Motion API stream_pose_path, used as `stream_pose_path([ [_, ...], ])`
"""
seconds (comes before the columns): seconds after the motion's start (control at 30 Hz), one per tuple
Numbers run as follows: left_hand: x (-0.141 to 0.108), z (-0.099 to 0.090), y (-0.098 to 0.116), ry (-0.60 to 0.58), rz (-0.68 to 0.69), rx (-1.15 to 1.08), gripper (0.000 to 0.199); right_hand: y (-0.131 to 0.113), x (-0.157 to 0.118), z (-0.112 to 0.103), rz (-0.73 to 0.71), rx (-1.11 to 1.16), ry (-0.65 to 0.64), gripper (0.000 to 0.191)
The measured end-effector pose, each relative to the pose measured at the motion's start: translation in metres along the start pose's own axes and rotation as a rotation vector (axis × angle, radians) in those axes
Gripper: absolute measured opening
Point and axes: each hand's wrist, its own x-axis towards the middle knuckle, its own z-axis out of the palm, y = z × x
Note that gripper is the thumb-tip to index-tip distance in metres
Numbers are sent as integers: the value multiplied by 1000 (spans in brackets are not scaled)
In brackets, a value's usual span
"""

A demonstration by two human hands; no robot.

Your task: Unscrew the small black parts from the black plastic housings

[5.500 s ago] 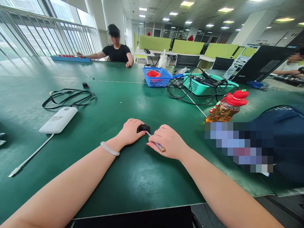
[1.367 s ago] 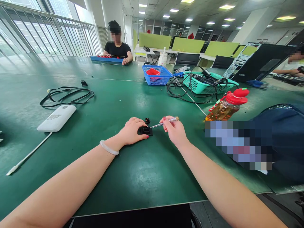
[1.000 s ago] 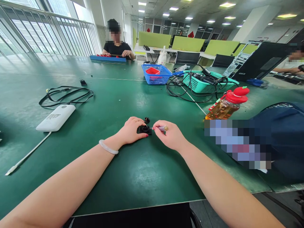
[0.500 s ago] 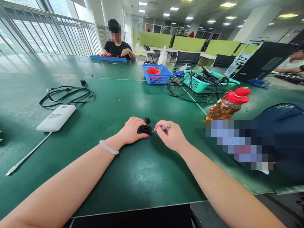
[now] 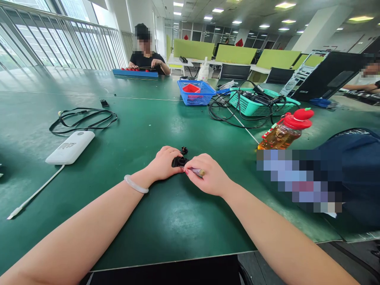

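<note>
On the table in front of me lies a small black plastic part (image 5: 179, 161), with a raised round section seen in the middle. My left hand (image 5: 164, 162) is closed around its left side, thumb along the near edge. My right hand (image 5: 209, 174) pinches a small screwdriver (image 5: 197, 171) with a pale handle and a gold-coloured end. The screwdriver's tip is hidden by my fingers at the near right edge of the black part. Just beyond, a small round black piece with copper-coloured bits (image 5: 184, 150) rests close to my left fingertips.
To the left are a white power bank (image 5: 71, 148) with a cable and a looped black cord (image 5: 84, 118). Farther off stand a blue basket (image 5: 197, 98) and a green basket (image 5: 246, 107) with black cables. A red-capped bottle (image 5: 282, 132) and dark fabric (image 5: 353, 174) lie right; a person (image 5: 145, 59) sits opposite.
My right hand has moved left and slightly nearer to me with the screwdriver, from the right side of the black part to its near edge. My left hand stays in place.
</note>
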Motion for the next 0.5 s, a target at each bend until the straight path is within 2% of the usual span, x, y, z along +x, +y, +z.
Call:
stream_pose_path([
  [0.17,0,1,-1,0,4,6,36,2,1,5,97,87,-4,15],
  [0.23,-1,1,-1,5,2,8,39,2,1,3,186,188,38,19],
  [0.33,-1,1,-2,11,-5,11,42,3,1,-2,296,308,168,27],
  [0.43,-1,0,-1,10,2,7,41,4,0,-7,331,257,271,32],
  [0.5,-1,0,-1,12,8,7,40,5,0,-8,323,181,274,31],
])
